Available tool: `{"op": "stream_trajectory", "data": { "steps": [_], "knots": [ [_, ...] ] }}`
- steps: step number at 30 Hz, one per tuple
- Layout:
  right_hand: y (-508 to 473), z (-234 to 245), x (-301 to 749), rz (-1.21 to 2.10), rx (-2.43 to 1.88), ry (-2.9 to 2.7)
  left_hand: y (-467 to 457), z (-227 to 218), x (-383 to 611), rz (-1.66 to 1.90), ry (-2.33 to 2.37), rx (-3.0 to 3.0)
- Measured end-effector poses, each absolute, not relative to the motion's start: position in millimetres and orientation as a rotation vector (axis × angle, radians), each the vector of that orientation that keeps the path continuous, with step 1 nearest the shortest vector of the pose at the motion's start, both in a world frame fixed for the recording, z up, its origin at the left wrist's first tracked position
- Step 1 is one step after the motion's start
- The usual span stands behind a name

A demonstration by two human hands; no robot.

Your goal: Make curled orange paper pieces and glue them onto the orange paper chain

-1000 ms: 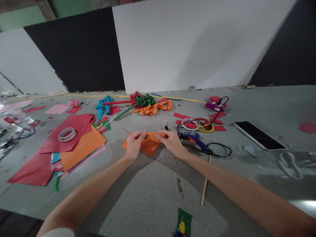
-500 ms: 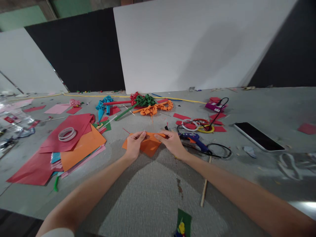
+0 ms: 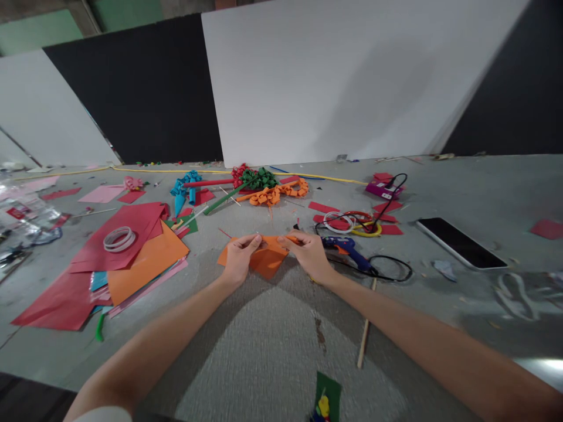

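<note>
An orange paper sheet lies on the grey table in front of me. My left hand pinches its far edge with thumb and fingers pressed together. My right hand pinches the same edge a little to the right, fingers curled over the paper. The two hands sit close together, almost touching at the fingertips. A blue glue gun lies just right of my right hand.
Red and orange paper sheets with a tape roll lie at left. Paper flowers sit at the back. A phone, a black cable, rings and a wooden stick are at right. Boards stand behind.
My right hand has shifted slightly along the orange paper's far edge, toward my left hand. Otherwise nothing has visibly moved.
</note>
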State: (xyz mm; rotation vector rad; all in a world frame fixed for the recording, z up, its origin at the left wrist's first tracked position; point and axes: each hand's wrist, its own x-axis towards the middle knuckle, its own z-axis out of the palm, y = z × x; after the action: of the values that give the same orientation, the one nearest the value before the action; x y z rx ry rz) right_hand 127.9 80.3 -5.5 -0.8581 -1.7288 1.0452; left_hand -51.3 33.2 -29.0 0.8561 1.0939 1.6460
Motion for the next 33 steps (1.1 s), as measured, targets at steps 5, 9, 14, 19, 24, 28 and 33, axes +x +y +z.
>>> {"op": "stream_trajectory", "data": {
  "steps": [5,9,14,19,24,28,33],
  "knots": [
    [80.5,-7.0,128.2,1.021,-0.877,-1.714,34.3,-31.1,-52.1,1.625,1.098,0.861],
    [81.7,-9.1,127.9,1.019,-0.881,-1.705,34.0,-30.8,-52.6,1.628,1.067,0.835],
    [82.6,-10.2,127.7,1.025,-0.853,-1.682,33.2,-29.6,-52.1,1.624,1.061,0.838],
    [83.1,-12.2,127.8,1.021,-0.838,-1.659,33.3,-29.9,-51.8,1.625,1.057,0.855],
    [81.6,-10.0,127.4,1.033,-0.833,-1.643,33.5,-30.6,-52.4,1.611,1.086,0.869],
    [79.6,-6.7,127.2,1.037,-0.814,-1.645,34.2,-33.2,-53.0,1.598,1.103,0.873],
    [78.1,-4.9,127.6,1.024,-0.755,-1.668,34.9,-36.6,-53.7,1.578,1.116,0.888]
  ]
}}
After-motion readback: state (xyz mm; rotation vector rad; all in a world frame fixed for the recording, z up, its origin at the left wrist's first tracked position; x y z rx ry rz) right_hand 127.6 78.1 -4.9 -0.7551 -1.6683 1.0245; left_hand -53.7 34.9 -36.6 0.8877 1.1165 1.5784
